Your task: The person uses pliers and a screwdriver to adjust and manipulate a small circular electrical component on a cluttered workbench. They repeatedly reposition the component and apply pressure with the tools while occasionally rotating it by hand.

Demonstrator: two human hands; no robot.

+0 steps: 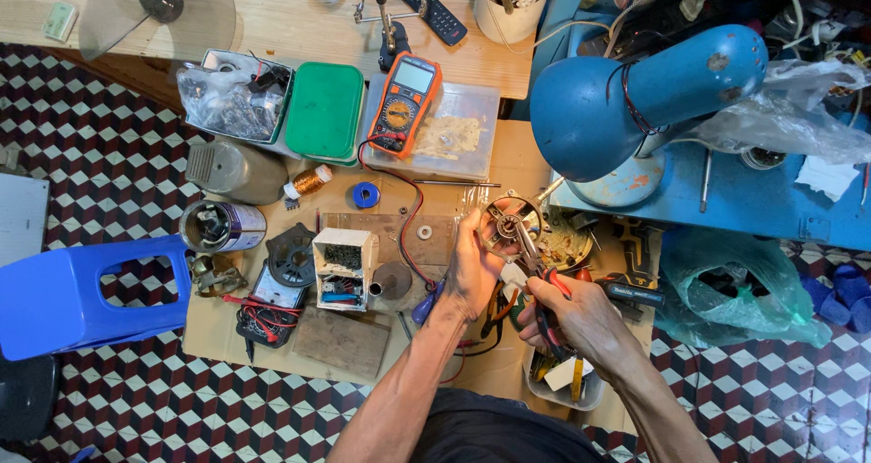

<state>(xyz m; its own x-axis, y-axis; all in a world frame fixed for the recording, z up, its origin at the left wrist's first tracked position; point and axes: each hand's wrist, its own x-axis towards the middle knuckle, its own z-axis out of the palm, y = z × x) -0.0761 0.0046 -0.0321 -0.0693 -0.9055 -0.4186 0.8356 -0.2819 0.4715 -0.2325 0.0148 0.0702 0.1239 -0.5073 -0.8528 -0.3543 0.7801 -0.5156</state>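
— Head view from above: what are the two hands busy with?

— The left hand (474,265) is clenched around a small round motor part (511,221), a metal ring with a hub in the middle, and holds it up over the cardboard work mat (218,331). The right hand (581,318) grips red-handled pliers (543,286), fingers wrapped about the handles, with the nose touching the lower edge of the motor part.

— Where does that sit in the scene?

— Just below the big blue fan motor housing (635,96), which lies on a blue base to the right, and near the right edge of the mat.

— And around the hands?

— Left of the left hand stand a white box of small parts (345,256) and a round grey disc (393,280). Farther left lie a black analogue meter with red leads (272,300), a metal can (222,225) and a blue plastic stool (82,295) on the checkered floor. Above, an orange multimeter (405,103) rests on a clear plastic box (454,136), beside a green lid (325,109). A spool of copper wire (310,181) and a blue roll of tape (366,194) lie between those and the hands. A green plastic bag (735,286) sits to the right.

— Anything under the right hand?

— A small tray (562,381), partly hidden by the wrist; I cannot tell its contents.
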